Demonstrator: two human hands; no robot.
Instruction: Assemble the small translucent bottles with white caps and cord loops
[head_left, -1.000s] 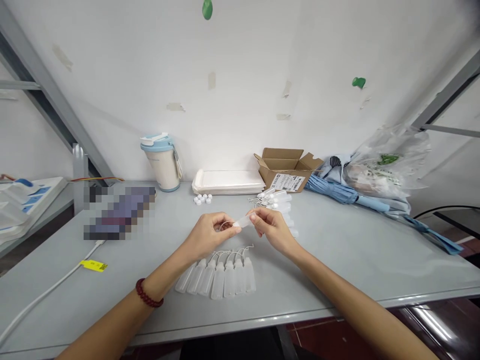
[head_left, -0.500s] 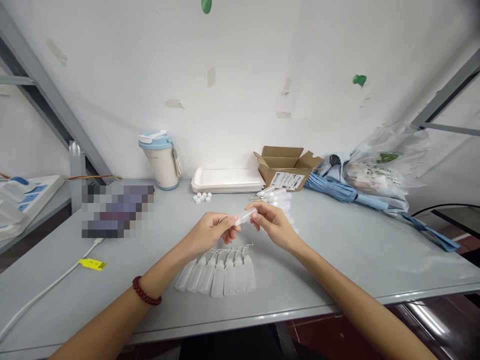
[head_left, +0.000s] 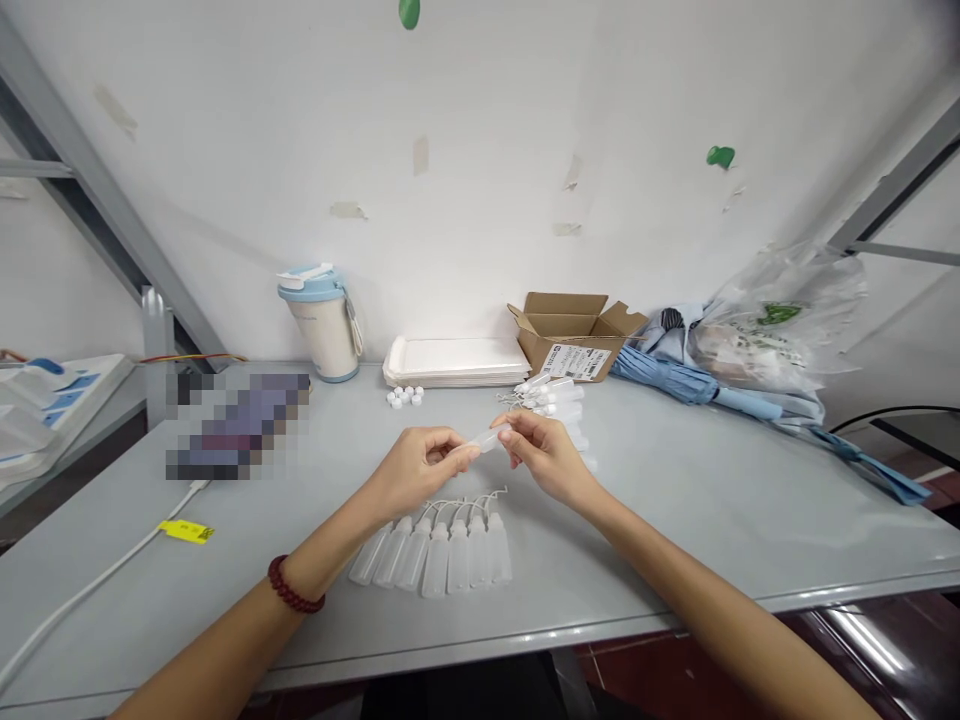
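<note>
A small translucent bottle is held above the table between both hands. My left hand is closed on its left end, the fingers covering that end. My right hand pinches the other end between thumb and fingers. Below them several translucent bottles with thin white tubes lie side by side in a row. Beyond my right hand lies a pile of similar bottles. Several small white caps sit together at the back of the table.
On the grey table stand a cup with a blue lid, white trays and an open cardboard box. A blue umbrella and plastic bag lie right; a blurred-out object and cable lie left.
My left hand has turned slightly and its fingers now cover more of the bottle's left end. My right hand has barely moved. The view has shifted slightly.
</note>
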